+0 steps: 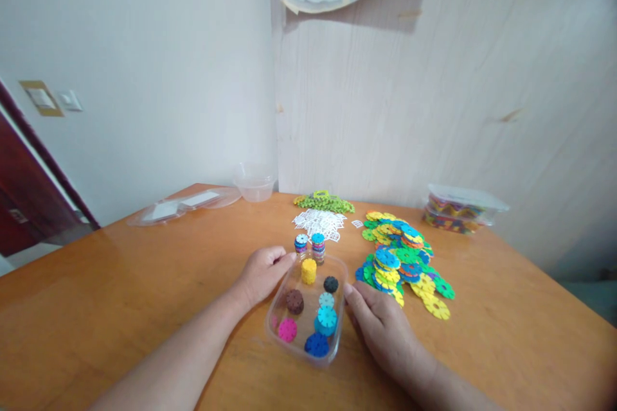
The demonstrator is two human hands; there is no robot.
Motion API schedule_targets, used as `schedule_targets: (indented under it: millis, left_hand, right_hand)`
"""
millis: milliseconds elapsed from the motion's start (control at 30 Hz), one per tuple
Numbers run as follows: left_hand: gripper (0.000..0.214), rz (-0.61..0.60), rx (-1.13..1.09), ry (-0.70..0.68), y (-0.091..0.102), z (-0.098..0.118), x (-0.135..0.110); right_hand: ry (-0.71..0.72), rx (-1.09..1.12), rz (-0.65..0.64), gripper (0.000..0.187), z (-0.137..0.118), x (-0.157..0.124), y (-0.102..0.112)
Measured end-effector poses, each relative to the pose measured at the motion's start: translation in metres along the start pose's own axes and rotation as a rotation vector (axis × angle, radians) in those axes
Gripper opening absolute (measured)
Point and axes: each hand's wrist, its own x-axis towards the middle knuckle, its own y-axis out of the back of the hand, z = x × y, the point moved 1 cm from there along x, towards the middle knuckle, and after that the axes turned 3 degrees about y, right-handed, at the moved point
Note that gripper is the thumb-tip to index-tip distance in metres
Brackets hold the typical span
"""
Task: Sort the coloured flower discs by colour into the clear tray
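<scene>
A clear plastic tray [337, 339] sits on the wooden table in front of me. It holds short stacks of toothed plastic discs: yellow [309, 270], brown [294, 301], pink [288, 329], blue [317, 345], teal [326, 319] and black [330, 283]. My left hand [261, 275] rests against the tray's left far rim, fingers curled on the edge. My right hand [380, 324] lies against the tray's right wall, thumb touching it. Two mixed-colour stacks [317, 246] stand just behind the tray.
A heap of loose coloured discs [402, 258] spreads to the right. White pieces [319, 223] and green pieces [325, 203] lie behind. A lidded box of parts [460, 209] stands far right, an empty clear tub [254, 183] and a flat lid [186, 205] far left.
</scene>
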Motion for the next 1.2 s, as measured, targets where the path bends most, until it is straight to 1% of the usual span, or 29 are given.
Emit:
schedule_targets:
  millis: [233, 333, 433, 567, 700, 800, 867, 900, 967, 1067, 1133, 1200]
  left_hand:
    - [0.045, 0.052, -0.098, 0.025, -0.002, 0.000, 0.003]
    - [0.045, 0.081, -0.114, 0.033, -0.001, -0.001, 0.004]
    - [0.045, 0.099, -0.131, 0.029, 0.001, -0.002, 0.006]
    - [0.043, 0.107, -0.143, -0.003, 0.001, -0.005, 0.009]
    - [0.042, 0.119, -0.152, -0.011, 0.000, -0.009, 0.013]
    - [0.043, 0.129, -0.168, -0.017, -0.001, -0.011, 0.016]
    - [0.043, 0.137, -0.176, -0.011, -0.002, -0.013, 0.017]
    - [0.043, 0.140, -0.177, -0.007, -0.003, -0.014, 0.018]
    - [0.043, 0.143, -0.170, -0.005, -0.004, -0.015, 0.019]
    - [0.044, 0.132, -0.160, -0.015, -0.006, -0.018, 0.020]
    - [0.045, 0.126, -0.154, -0.018, -0.007, -0.020, 0.021]
    - [0.046, 0.125, -0.148, -0.022, -0.008, -0.022, 0.022]
  right_hand:
    - [0.034, 0.093, 0.001, 0.044, 0.000, -0.004, 0.001]
    - [0.041, 0.135, 0.050, 0.041, -0.001, -0.005, 0.002]
    - [0.050, 0.149, 0.126, 0.036, -0.003, -0.005, 0.005]
    - [0.105, 0.098, 0.240, 0.031, -0.014, -0.006, 0.014]
    - [0.139, -0.025, 0.244, 0.028, -0.032, 0.008, 0.026]
    - [0.238, -0.168, 0.218, 0.025, -0.047, 0.033, 0.033]
    - [0.324, -0.288, 0.170, 0.025, -0.058, 0.055, 0.034]
    - [0.355, -0.333, 0.125, 0.025, -0.063, 0.066, 0.034]
    - [0.370, -0.439, 0.020, 0.029, -0.072, 0.087, 0.031]
    - [0.333, -0.629, -0.135, 0.036, -0.082, 0.112, 0.025]
    - [0.325, -0.689, -0.198, 0.039, -0.087, 0.124, 0.021]
    - [0.327, -0.714, -0.234, 0.040, -0.089, 0.134, 0.018]
